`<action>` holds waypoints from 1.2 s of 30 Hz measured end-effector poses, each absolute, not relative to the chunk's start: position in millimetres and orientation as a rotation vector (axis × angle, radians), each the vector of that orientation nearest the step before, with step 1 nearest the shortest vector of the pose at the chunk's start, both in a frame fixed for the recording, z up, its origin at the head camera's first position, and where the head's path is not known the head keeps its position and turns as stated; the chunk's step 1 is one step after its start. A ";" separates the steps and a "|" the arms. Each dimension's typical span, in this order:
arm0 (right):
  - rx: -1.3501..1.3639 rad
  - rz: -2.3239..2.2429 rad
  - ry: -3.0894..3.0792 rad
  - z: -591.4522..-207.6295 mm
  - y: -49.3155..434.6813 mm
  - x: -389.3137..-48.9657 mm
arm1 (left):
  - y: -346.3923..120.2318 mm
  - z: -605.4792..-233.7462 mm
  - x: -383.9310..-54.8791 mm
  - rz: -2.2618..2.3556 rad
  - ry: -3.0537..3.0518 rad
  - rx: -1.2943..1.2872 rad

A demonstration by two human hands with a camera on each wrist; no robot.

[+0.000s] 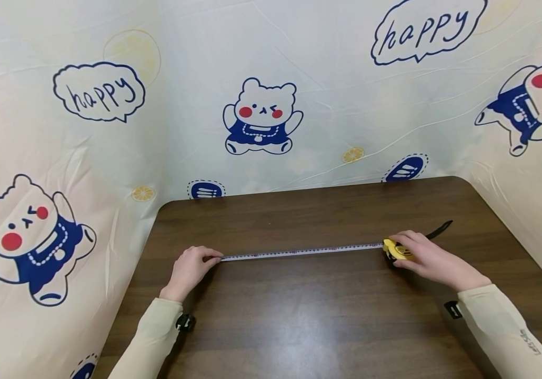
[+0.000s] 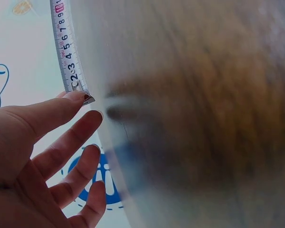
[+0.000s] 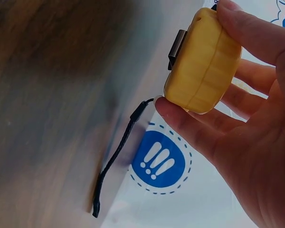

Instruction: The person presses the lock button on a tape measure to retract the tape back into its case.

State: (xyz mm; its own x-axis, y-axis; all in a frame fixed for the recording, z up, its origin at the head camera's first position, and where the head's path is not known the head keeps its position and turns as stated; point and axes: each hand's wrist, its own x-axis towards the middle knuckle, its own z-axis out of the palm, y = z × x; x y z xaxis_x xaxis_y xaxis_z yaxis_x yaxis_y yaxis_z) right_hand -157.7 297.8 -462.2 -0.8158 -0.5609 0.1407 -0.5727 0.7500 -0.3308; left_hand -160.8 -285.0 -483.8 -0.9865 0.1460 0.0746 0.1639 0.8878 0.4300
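A yellow tape measure (image 1: 398, 250) has its white blade (image 1: 299, 252) drawn out across the table, running left. My left hand (image 1: 191, 271) pinches the hooked end of the blade between thumb and index finger; the low numbers on the blade (image 2: 66, 52) show in the left wrist view, with the other fingers spread below. My right hand (image 1: 424, 258) grips the tape measure's case (image 3: 204, 61), thumb on one side and fingers on the other. From the case hangs a black wrist strap (image 3: 116, 154), and a metal belt clip (image 3: 177, 50) sticks out of its side.
The brown wooden table (image 1: 275, 316) reflects light near its front. A pale curtain (image 1: 332, 105) printed with cartoon bears and lemon slices stands along its back and sides. Both sleeves carry a dark band or device near the wrist, such as the left one (image 1: 186, 322).
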 end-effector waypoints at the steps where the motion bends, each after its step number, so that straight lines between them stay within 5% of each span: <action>1: 0.940 0.566 -2.911 -462.0 297.3 -157.8 | -284.8 -484.2 -161.0 -0.690 -3.014 -0.246; 36: 0.949 0.580 -2.955 -461.3 281.6 -154.1 | -272.9 -488.5 -158.1 -0.657 -2.979 -0.325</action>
State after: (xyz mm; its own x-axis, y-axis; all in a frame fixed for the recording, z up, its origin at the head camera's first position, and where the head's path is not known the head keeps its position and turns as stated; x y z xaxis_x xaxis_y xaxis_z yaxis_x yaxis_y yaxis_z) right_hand -154.1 281.6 -461.3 -0.8191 -0.5657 0.0951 -0.5597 0.7517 -0.3487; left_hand -158.1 -272.9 -488.5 -0.9749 0.1897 0.1163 0.2210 0.8859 0.4077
